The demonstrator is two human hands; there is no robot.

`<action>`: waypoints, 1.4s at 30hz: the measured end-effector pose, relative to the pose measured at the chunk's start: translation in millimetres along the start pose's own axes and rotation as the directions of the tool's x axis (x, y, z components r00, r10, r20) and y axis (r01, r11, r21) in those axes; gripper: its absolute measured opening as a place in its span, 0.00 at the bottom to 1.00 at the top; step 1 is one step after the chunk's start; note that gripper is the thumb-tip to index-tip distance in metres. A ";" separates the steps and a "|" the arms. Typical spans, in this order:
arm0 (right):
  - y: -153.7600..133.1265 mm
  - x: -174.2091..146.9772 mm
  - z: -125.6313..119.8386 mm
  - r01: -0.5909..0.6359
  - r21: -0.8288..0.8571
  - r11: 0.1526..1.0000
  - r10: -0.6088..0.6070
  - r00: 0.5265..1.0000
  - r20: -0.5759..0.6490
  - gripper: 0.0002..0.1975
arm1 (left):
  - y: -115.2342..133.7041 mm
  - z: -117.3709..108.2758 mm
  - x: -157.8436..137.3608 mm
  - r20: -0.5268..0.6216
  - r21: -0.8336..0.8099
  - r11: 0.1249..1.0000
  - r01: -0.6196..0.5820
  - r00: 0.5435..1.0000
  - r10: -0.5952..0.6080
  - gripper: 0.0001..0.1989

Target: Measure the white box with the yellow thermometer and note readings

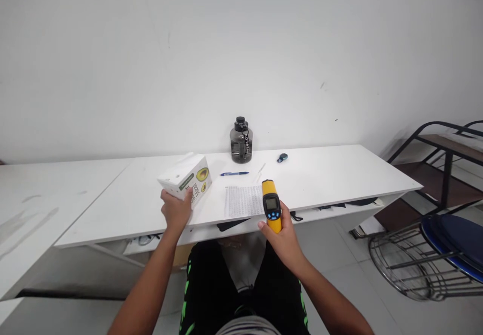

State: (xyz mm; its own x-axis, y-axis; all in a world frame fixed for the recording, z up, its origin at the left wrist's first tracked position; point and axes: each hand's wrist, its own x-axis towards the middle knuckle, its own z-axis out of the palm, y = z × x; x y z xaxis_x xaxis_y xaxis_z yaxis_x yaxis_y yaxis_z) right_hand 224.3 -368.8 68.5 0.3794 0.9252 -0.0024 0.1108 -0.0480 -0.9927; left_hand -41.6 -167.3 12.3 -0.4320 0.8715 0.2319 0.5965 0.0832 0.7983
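The person sits at the front edge of a long white table (320, 174) with both hands raised over it. The left hand (175, 210) is closed on the near lower corner of a white carton (185, 179) printed with avocados; the carton is tilted, resting on the table near the front edge, left of the middle. The right hand (284, 239) is wrapped around the grip of a yellow infrared thermometer (271, 205), held just off the front edge, its small grey screen facing the camera and its nose pointing away toward the wall.

Between the two hands, a printed sheet of paper (242, 200) lies flat at the front edge, just beside the thermometer. Behind it a blue pen (234, 173) lies crosswise, and farther back, against the rear edge, stands a dark translucent water jug (241, 141) with a black cap. To the jug's right, near the rear edge, sits a small dark blue object (282, 158), too small to identify. Off the table's right end stands a blue-seated wire chair (445, 254).
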 end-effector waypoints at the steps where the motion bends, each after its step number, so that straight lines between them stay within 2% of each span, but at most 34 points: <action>1: 0.5 -0.2 0.3 0.004 0.005 1.000 -0.004 1.000 0.000 0.39 | 0.5 -0.7 -0.2 0.004 0.003 1.000 0.002 1.000 -0.002 0.46; 12: -1.7 -4.0 1.7 -0.007 0.010 1.000 0.006 1.000 0.030 0.38 | 0.0 1.6 -13.7 -0.129 -0.015 1.000 0.005 0.992 -0.007 0.46; 22: 3.1 -4.6 3.3 0.006 -0.017 1.000 -0.005 0.999 0.054 0.38 | -1.7 1.2 -15.2 -0.133 -0.020 1.000 -0.003 0.991 0.000 0.47; 29: -0.8 -7.5 4.8 -0.020 -0.031 0.999 0.021 0.999 0.042 0.43 | -4.0 2.9 -14.4 -0.147 0.000 1.000 -0.017 0.989 0.017 0.46; 35: 1.0 -8.9 7.2 -0.025 0.052 0.998 0.023 0.999 0.034 0.50 | -3.3 1.7 -15.5 -0.145 -0.008 1.000 -0.017 0.989 0.016 0.45; 42: -2.1 -10.6 8.8 -0.032 0.083 0.996 0.030 0.999 0.032 0.48 | -3.8 2.1 -15.6 -0.151 0.004 0.999 -0.032 0.988 0.032 0.44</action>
State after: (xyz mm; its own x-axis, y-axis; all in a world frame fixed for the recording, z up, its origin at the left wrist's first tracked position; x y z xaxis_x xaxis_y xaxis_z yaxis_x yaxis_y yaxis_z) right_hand 211.9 -375.1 69.5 0.3531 0.9349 -0.0359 0.0215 -0.0464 -0.9987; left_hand -35.7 -180.2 4.4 -0.5095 0.7910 0.3386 0.6125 0.0570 0.7884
